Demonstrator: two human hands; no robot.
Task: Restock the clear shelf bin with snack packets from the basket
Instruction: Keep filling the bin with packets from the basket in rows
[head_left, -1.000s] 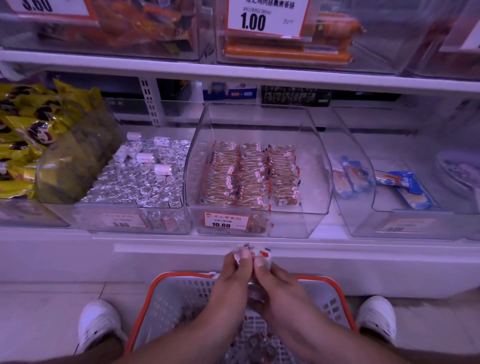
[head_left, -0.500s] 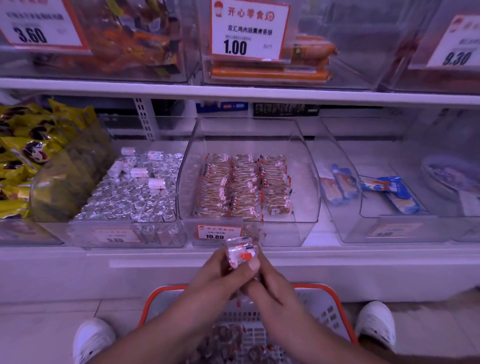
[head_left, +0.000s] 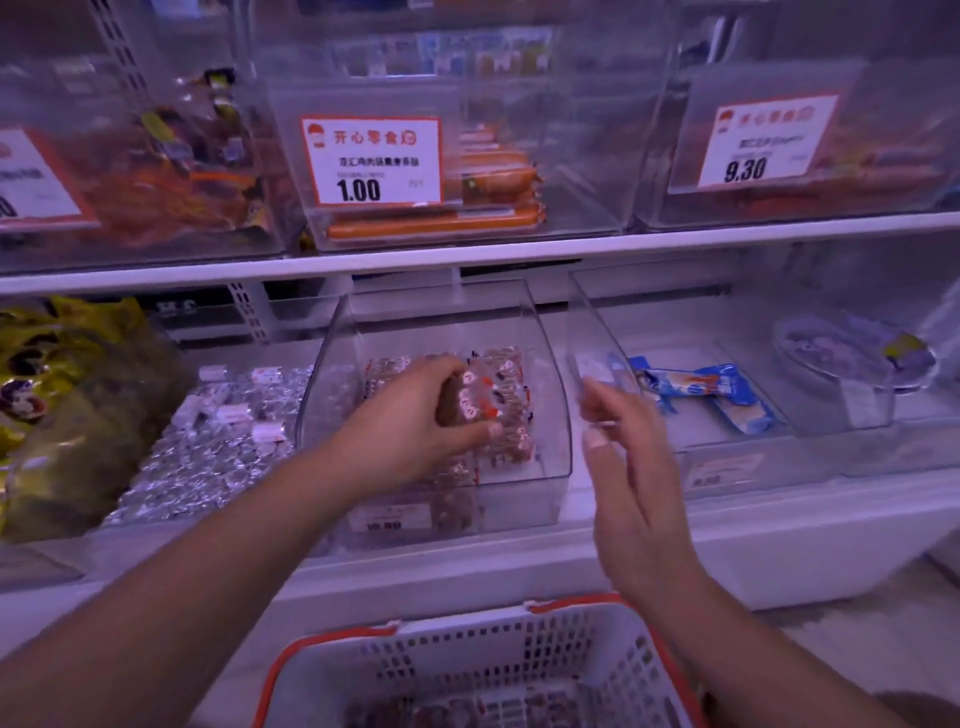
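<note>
The clear shelf bin (head_left: 558, 415) stands on the lower shelf at centre, with rows of small clear-wrapped brown snack packets inside. My left hand (head_left: 415, 423) reaches into it over the front wall and grips a stack of snack packets (head_left: 475, 400) above those rows. My right hand (head_left: 628, 467) hovers just right of the bin's front corner, fingers relaxed and holding nothing. Below, the white basket with an orange rim (head_left: 363, 636) sits on the floor between my arms, with more packets in its bottom.
A bin of silver-wrapped sweets (head_left: 208, 452) is on the left, next to yellow bags (head_left: 47, 384). On the right, another clear bin holds blue packets (head_left: 722, 395). An upper shelf (head_left: 519, 252) with bins and price tags overhangs close above.
Both hands rose from the basket holding packets together. Now my left hand alone has carried the packets into the bin and my right hand has let go and moved right. The camera moved closer.
</note>
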